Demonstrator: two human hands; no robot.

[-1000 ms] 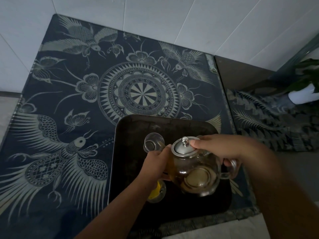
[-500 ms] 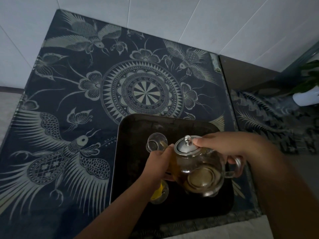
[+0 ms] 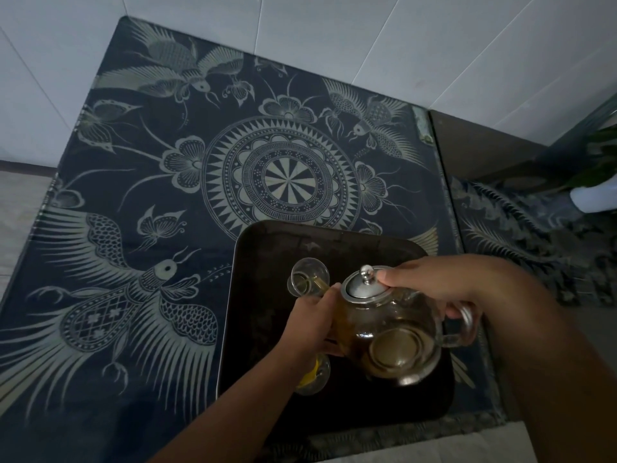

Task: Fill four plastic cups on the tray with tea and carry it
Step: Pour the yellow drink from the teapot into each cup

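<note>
Cups: one clear plastic cup [image 3: 309, 277] sits toward the far left of the dark tray [image 3: 267, 248], with a bit of yellowish tea in the bottom. The glass teapot [image 3: 394, 332] is tilted left, spout reaching to this cup's rim. A second cup [image 3: 314, 379] sits nearer on the tray, partly hidden under the left forearm, yellow liquid visible inside. Other cups not visible, hidden or can't tell.

Right hand [image 3: 444, 289] is wrapped around the teapot handle on the right side, thumb pressing the metal lid [image 3: 365, 289] beside its knob. Teapot is lifted off the tray, amber tea pooled toward the spout side, round base facing the camera.

Left hand [image 3: 317, 325] is curled against the teapot's left side just below the spout, fingers closed on the glass, steadying it.

Tray rests on the near right part of the table [image 3: 133, 195], which carries a dark patterned cover with pale birds, flowers and a central round medallion. White tiled wall [image 3: 367, 35] behind. Green plant in a white pot [image 3: 594, 198] at far right edge, well apart from the tray. Lighting dim.
</note>
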